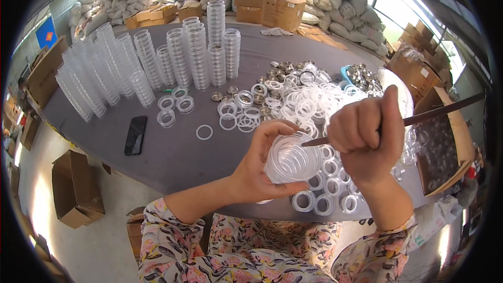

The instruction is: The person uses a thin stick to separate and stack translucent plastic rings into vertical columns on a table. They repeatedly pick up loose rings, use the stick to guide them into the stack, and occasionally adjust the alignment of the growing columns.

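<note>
My left hand (251, 170) is wrapped round a clear ribbed plastic cup or a short stack of clear rings (292, 161), tilted with its round mouth toward me. In a closed fist, thumb raised, my right hand (367, 136) grips a long dark rod (445, 110). The rod's tapered end reaches the upper right rim of the clear piece; whether it touches cannot be told. Just beyond both hands spreads a heap of white and clear rings (301, 102). Clear round pieces (324, 204) lie below and between my hands at the table's near edge.
Tall stacks of clear rings (196, 57) stand at the back left of the grey table (173, 170). A black phone (136, 135) lies at left. Silver metal parts (361, 76) fill a blue basin behind the heap. An open carton (445, 147) stands at right.
</note>
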Tool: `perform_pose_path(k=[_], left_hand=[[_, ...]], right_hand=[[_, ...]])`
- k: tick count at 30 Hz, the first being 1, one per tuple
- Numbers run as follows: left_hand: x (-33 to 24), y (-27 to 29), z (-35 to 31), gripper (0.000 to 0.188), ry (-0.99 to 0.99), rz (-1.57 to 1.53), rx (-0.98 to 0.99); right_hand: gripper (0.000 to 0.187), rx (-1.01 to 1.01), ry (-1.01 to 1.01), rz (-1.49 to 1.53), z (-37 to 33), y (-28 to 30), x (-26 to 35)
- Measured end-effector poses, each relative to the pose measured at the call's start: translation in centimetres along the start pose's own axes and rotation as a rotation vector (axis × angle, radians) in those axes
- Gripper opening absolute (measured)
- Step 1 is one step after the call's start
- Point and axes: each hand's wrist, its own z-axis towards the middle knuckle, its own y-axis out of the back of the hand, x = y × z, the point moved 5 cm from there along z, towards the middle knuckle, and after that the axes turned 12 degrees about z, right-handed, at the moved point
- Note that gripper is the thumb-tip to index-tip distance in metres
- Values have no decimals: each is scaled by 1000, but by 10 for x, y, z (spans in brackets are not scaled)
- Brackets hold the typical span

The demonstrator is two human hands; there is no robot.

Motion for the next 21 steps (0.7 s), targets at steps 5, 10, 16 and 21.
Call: perform_pose_path(k=[5, 10, 16, 21], left_hand=[[-2, -4, 1, 77, -1, 6, -12], [-1, 0, -1, 77, 1, -5, -16], [-2, -1, 0, 76, -31, 17, -14], [0, -3, 1, 76, -23, 3, -12]], right_hand=[[54, -6, -8, 89, 1, 2, -25], [55, -100, -58, -41, 0, 19, -26], [54, -33, -2, 123, 6, 20, -5], [55, -57, -7, 82, 2, 23, -13]])
